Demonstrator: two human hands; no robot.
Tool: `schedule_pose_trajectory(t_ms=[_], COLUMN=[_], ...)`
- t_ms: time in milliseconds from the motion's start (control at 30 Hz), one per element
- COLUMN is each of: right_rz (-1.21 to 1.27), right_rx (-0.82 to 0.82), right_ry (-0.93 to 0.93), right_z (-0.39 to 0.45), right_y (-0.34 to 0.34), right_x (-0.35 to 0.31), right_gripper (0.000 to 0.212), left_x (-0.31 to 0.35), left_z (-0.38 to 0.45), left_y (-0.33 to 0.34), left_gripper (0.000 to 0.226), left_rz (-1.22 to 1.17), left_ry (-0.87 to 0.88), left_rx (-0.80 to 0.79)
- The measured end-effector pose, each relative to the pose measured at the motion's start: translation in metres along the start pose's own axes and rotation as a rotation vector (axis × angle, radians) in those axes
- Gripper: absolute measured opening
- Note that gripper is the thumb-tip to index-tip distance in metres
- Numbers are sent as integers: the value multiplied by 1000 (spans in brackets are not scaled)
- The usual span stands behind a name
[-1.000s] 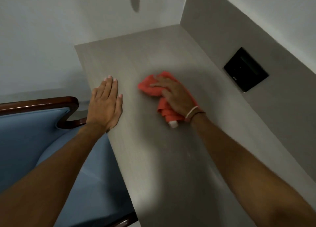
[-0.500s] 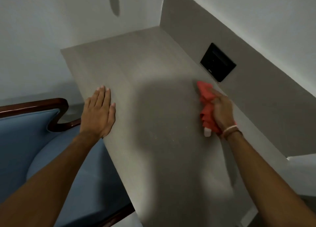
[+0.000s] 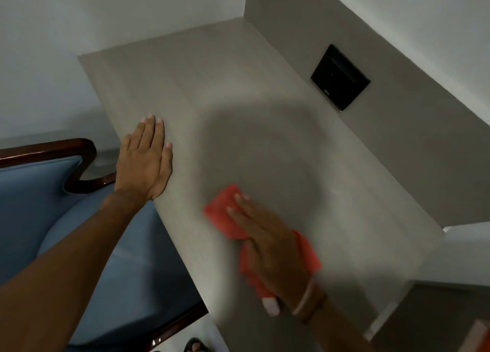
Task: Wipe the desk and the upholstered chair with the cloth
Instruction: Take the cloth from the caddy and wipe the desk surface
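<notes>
The grey desk point(image 3: 238, 92) runs from the near edge to a far corner between walls. My right hand point(image 3: 270, 243) presses a red cloth point(image 3: 225, 214) flat on the near part of the desktop; a white tag of the cloth sticks out by my wrist. My left hand point(image 3: 144, 161) lies flat, fingers together, on the desk's left edge and holds nothing. The upholstered chair point(image 3: 39, 198), blue with a dark wooden frame, stands left of the desk, partly under my left arm.
A black wall socket plate point(image 3: 340, 77) sits on the grey back panel right of the desk. White walls close the far and left sides. A sandalled foot point(image 3: 196, 346) shows at the bottom edge. The desk's right end drops off near a white ledge point(image 3: 464, 245).
My right hand has swept the cloth from the desk's right side by the back panel to the near left part. My left hand has stayed put on the edge.
</notes>
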State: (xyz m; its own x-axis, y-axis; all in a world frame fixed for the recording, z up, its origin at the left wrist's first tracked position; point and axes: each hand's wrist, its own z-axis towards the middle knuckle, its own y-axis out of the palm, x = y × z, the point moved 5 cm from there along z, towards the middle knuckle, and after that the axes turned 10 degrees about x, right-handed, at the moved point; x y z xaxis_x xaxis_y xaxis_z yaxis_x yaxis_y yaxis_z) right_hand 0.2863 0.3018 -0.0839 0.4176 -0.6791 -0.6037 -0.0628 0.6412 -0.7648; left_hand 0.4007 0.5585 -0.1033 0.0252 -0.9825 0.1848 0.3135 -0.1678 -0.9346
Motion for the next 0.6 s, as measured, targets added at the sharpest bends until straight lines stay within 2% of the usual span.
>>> schedule_pose_trajectory(t_ms=[100,167,200,300,367,500,600], right_rz=[-74,-236,-320,-407,-466,-501,-445], right_rx=[204,232,221,103,23,-30,4], right_ry=[318,465,467,300,159,-21,-104], right_z=[6,37,57,104,105,53,3], right_y=[-49,-68,-69,-38,-7,28,21], right_x=[60,92,99,79,47,-2,-15], right_gripper=[54,56,58,62,73,70,64], left_x=[-1,0,1,0,-1,0,1], left_z=[0,1,1,1,0,1,1], left_y=[0,0,0,0,0,0,-1], left_gripper=[61,61,61,61,60,59,61], left_rz=[3,4,0,-8,-12,-12,-19], left_ry=[-6,-3,-1,-9,-6,1,-2], left_rx=[-2,4,8,8,10,16,6])
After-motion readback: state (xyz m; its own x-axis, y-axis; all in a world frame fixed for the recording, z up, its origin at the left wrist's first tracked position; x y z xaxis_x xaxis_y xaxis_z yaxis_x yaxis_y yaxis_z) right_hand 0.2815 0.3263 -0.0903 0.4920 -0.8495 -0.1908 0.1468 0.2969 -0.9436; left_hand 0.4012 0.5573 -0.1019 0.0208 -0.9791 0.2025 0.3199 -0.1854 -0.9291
